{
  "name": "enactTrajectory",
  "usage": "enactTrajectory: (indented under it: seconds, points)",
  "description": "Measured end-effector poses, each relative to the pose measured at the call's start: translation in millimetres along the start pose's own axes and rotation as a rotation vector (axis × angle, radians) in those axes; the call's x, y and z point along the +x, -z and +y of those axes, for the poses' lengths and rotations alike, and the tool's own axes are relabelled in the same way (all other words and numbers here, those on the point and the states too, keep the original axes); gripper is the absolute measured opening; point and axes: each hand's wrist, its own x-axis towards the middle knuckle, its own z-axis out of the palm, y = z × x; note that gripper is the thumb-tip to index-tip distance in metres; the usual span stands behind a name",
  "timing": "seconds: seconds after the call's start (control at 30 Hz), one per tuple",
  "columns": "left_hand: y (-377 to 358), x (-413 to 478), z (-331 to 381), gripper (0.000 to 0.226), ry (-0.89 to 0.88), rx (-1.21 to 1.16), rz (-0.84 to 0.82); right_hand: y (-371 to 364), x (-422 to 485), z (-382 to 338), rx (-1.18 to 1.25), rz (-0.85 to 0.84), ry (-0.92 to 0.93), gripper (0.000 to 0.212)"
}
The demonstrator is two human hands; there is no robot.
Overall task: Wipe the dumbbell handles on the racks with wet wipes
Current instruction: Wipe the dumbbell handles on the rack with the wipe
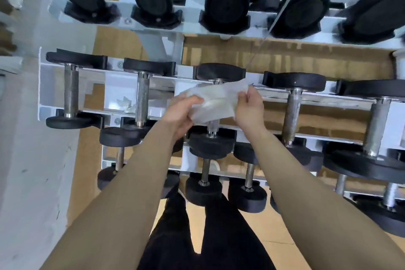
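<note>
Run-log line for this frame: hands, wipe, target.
left hand grips wet wipe | right hand pinches wet wipe | wet wipe spread over dumbbell handle, middle rack | contact hidden

Knurled bare-metal dumbbell handles, matt black rubbery heads, glossy white-painted rack

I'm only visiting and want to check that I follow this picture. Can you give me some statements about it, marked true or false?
1. Both the left hand and the right hand hold the wet wipe. True.
2. The wipe covers the first handle on its shelf. False: the leftmost handle is bare; the wipe is over the third one along.
3. The dumbbell heads are black. True.
4. The frame holding the weights is red. False: the rack is white.
</note>
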Motion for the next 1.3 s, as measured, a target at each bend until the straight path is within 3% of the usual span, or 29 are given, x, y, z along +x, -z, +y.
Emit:
enactTrajectory:
  seconds: [0.13,0.3,0.43,0.57,0.7,0.83,0.9,1.0,1.07,1.13,1.2,1.3]
  points:
    - [5,19,8,0.031,-0.170,0.221,0.211,-1,10,13,-0.154,-0.035,-0.001,0.015]
    - [-7,32,0,0.012,-0.478,0.529,0.400,-5,-1,27,-0.213,0.002,0.003,0.011]
    - [-16,26,-15,0.023,-0.694,0.563,0.508,-15,-9,23,-0.008,0.032,-0.040,0.012]
    - [-21,22,-18,0.019,-0.844,0.539,0.541,-12,-6,20,0.244,0.124,-0.067,0.020]
    - [-15,25,-27,0.017,-0.765,0.596,0.540,-10,1,23,0.250,0.188,-0.121,0.028]
    - [-8,34,-34,0.018,-0.609,0.655,0.550,-13,6,30,0.124,0.111,-0.188,0.015]
    - [-8,36,-29,0.021,-0.545,0.676,0.536,-14,7,31,0.036,0.057,-0.223,0.029]
    - [-9,33,-21,0.033,-0.443,0.622,0.505,-12,-3,29,-0.168,0.239,-0.141,0.034]
    - [-10,29,-21,0.029,-0.488,0.526,0.532,-12,-19,22,-0.259,0.421,0.005,0.025]
    - [-14,20,-27,0.016,-0.584,0.408,0.625,-20,-35,9,-0.250,0.422,0.068,0.019]
    - [-21,11,-36,0.009,-0.629,0.311,0.712,-30,-44,0,-0.219,0.418,0.048,0.026]
    - [-32,11,-46,0.015,-0.586,0.329,0.655,-40,-37,-2,-0.117,0.414,0.013,0.024]
